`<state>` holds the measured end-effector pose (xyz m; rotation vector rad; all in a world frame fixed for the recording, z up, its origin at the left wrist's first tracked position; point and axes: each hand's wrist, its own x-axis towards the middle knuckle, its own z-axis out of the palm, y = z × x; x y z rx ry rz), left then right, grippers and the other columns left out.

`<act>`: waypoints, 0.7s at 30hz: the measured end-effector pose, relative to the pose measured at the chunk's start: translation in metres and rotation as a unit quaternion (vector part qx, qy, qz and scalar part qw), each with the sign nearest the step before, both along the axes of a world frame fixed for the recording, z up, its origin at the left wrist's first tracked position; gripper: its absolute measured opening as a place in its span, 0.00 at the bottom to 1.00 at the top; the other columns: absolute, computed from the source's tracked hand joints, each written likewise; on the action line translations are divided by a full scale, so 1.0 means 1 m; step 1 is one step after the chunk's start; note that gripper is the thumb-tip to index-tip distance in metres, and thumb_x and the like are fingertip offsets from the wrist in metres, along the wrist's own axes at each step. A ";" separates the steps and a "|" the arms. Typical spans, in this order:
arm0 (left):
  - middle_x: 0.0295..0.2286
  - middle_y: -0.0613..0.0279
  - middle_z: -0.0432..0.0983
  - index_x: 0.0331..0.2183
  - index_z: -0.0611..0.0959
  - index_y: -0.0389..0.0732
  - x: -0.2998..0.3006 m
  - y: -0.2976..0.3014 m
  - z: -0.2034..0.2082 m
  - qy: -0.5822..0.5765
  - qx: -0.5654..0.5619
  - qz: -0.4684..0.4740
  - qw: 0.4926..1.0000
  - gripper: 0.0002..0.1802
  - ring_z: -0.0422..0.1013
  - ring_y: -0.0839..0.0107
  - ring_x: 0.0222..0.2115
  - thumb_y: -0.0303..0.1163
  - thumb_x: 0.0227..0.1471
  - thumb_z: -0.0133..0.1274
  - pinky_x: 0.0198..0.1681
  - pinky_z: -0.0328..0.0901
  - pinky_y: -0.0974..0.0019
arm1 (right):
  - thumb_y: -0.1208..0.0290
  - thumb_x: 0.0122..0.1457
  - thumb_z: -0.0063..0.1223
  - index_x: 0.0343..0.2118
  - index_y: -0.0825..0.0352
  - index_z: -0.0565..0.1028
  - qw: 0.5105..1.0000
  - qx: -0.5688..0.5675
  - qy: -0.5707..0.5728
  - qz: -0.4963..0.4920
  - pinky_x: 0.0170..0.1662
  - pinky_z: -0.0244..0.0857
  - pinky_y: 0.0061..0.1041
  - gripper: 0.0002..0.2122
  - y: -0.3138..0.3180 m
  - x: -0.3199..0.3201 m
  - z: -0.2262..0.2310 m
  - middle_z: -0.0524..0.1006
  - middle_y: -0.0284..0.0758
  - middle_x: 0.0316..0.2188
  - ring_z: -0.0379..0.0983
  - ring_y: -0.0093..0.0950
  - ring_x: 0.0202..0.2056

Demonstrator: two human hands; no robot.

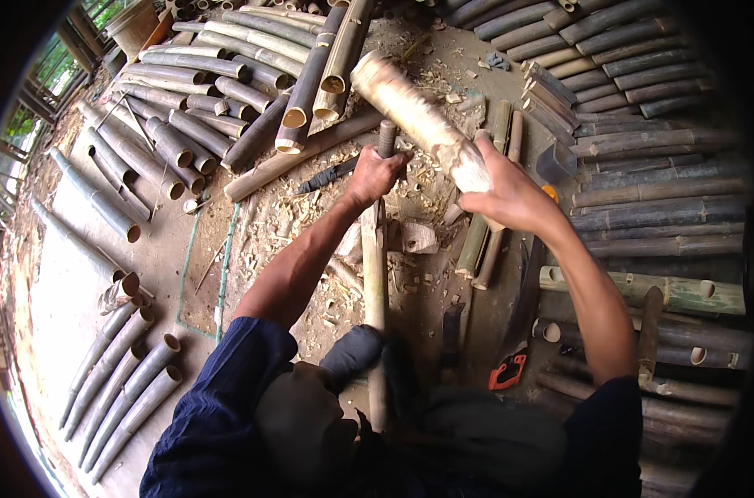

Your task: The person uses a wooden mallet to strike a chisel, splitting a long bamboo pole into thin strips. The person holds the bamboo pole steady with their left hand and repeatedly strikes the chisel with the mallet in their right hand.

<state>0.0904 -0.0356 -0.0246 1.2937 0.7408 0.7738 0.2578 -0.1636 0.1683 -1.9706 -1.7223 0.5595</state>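
My left hand [372, 178] is closed around an upright chisel, whose brown round handle [387, 138] sticks out above the fist; its blade is hidden below. Under that fist a pale bamboo pole [376, 290] runs lengthwise toward my body, between my feet. In my right hand [509, 189] is a thick wooden mallet [418, 116], gripped at its near end. It is raised and slants up to the left, its far end blurred by motion. The mallet is apart from the chisel handle.
Wood chips [310, 274] litter the ground. Cut bamboo tubes [219, 70] lie at left, more bamboo stacks [651, 183] at right. A saw with an orange handle [508, 371] lies near my right side, and a dark clear container [555, 163] stands beyond it. My dark-covered foot [352, 353] flanks the pole.
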 end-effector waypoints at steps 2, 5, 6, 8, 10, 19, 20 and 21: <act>0.18 0.68 0.72 0.26 0.81 0.37 0.001 0.006 -0.005 -0.024 -0.012 -0.001 1.000 0.13 0.64 0.80 0.16 0.34 0.59 0.57 0.19 0.58 0.69 | 0.68 0.43 0.61 0.62 0.82 0.56 0.996 -0.051 -0.068 0.018 0.46 0.71 0.30 0.43 0.001 0.016 -0.014 0.73 0.55 0.48 0.76 0.39 0.44; 0.17 0.72 0.68 0.29 0.79 0.40 -0.024 0.009 -0.017 -0.105 -0.101 -0.027 0.989 0.09 0.58 0.81 0.13 0.34 0.59 0.57 0.15 0.58 0.73 | 0.66 0.44 0.63 0.60 0.78 0.60 0.996 -0.048 0.068 -0.016 0.51 0.66 0.25 0.40 -0.028 0.021 0.007 0.72 0.50 0.49 0.72 0.32 0.49; 0.22 0.70 0.69 0.36 0.80 0.37 -0.042 0.012 -0.026 -0.113 -0.102 -0.017 0.988 0.08 0.60 0.82 0.17 0.32 0.60 0.54 0.19 0.59 0.76 | 0.66 0.45 0.64 0.60 0.77 0.60 0.988 -0.028 0.151 -0.022 0.51 0.66 0.26 0.39 -0.042 0.016 0.006 0.72 0.48 0.49 0.72 0.31 0.48; 0.23 0.67 0.71 0.38 0.80 0.36 -0.077 0.017 -0.042 -0.146 -0.093 0.067 0.983 0.10 0.66 0.77 0.21 0.34 0.60 0.54 0.24 0.65 0.72 | 0.67 0.45 0.64 0.61 0.75 0.61 0.952 0.010 0.303 -0.035 0.51 0.67 0.26 0.39 -0.074 -0.003 0.027 0.72 0.44 0.49 0.72 0.30 0.48; 0.25 0.65 0.72 0.38 0.79 0.37 -0.076 0.003 -0.019 -0.140 -0.146 0.103 0.974 0.13 0.70 0.72 0.26 0.38 0.60 0.55 0.32 0.68 0.66 | 0.70 0.44 0.62 0.62 0.75 0.59 0.947 0.074 0.299 -0.089 0.41 0.75 0.28 0.40 -0.107 0.006 0.004 0.75 0.42 0.40 0.76 0.28 0.39; 0.25 0.64 0.73 0.31 0.78 0.41 -0.031 -0.022 0.009 0.009 0.000 0.020 1.000 0.10 0.67 0.76 0.25 0.35 0.62 0.56 0.30 0.69 0.64 | 0.72 0.52 0.63 0.50 0.71 0.66 0.820 -0.034 0.507 -0.264 0.28 0.75 0.33 0.25 -0.152 0.001 -0.102 0.77 0.41 0.31 0.78 0.32 0.25; 0.25 0.64 0.74 0.30 0.78 0.41 -0.023 -0.026 0.017 0.038 0.035 -0.007 0.999 0.10 0.68 0.75 0.26 0.34 0.62 0.56 0.31 0.70 0.63 | 0.72 0.52 0.63 0.51 0.71 0.65 0.809 -0.049 0.517 -0.276 0.27 0.74 0.32 0.25 -0.151 0.000 -0.110 0.76 0.40 0.32 0.78 0.30 0.25; 0.23 0.67 0.71 0.30 0.77 0.42 -0.014 -0.021 0.004 0.013 0.085 -0.014 0.996 0.11 0.66 0.77 0.24 0.36 0.62 0.56 0.29 0.67 0.67 | 0.74 0.52 0.63 0.50 0.72 0.65 0.810 -0.048 0.511 -0.283 0.29 0.75 0.33 0.24 -0.148 -0.005 -0.109 0.77 0.42 0.33 0.78 0.31 0.27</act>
